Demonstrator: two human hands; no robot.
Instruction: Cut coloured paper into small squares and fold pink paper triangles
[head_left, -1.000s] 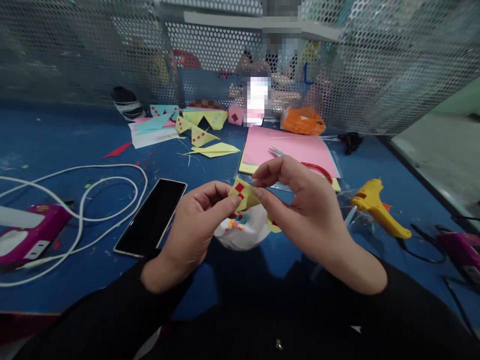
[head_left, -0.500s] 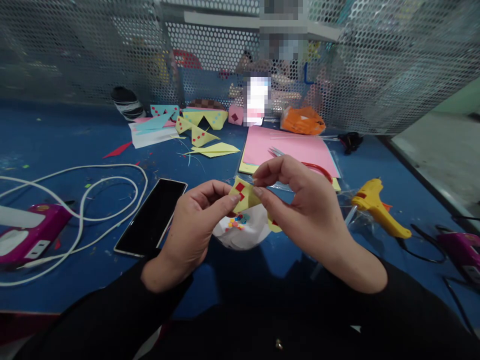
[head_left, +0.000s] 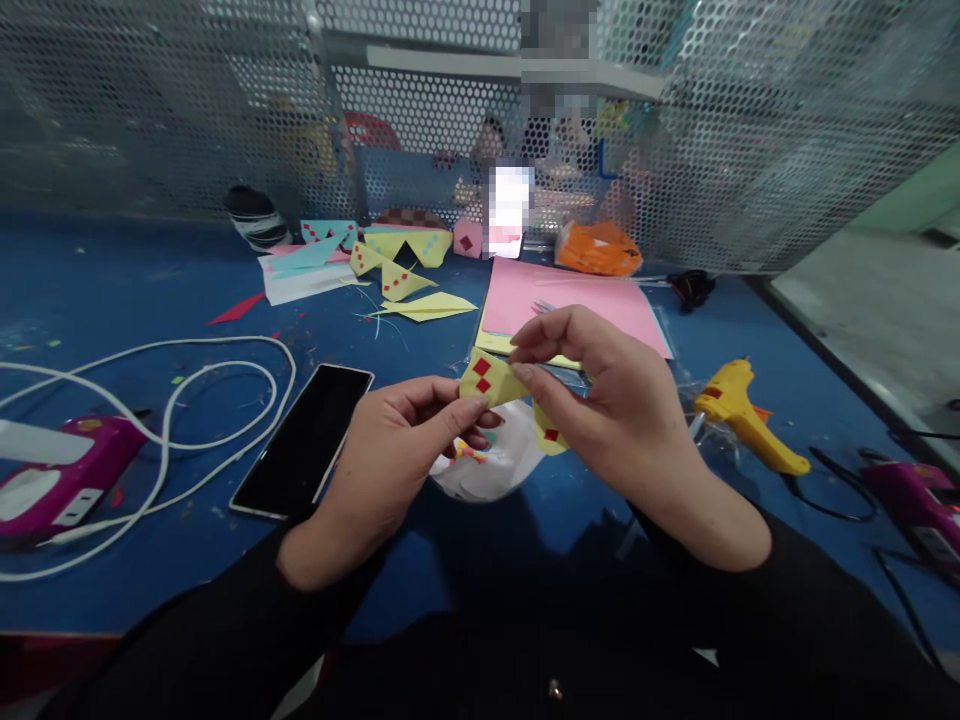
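Observation:
Between my hands is a folded yellow paper piece [head_left: 496, 377] with red diamond shapes stuck on it. My left hand [head_left: 409, 440] pinches its left end between thumb and fingers. At the other end, the thumb and fingertips of my right hand [head_left: 611, 405] close on the paper, and a part with another red diamond hangs below them. Just under the paper sits a white bowl-like holder [head_left: 491, 478] with small coloured bits in it, partly covered by my left fingers.
A black phone [head_left: 304, 440] and a looped white cable lie left. Behind are yellow paper shapes [head_left: 405, 245], pink sheets [head_left: 577, 290] with scissors, and an orange bundle [head_left: 598, 248]. A yellow glue gun [head_left: 754, 420] lies right. Purple power strips [head_left: 82, 470] flank the table; perforated metal stands behind.
My left fingers have shifted down behind the paper and now show below it, over the bowl. The paper has turned slightly, and the view has shifted a little.

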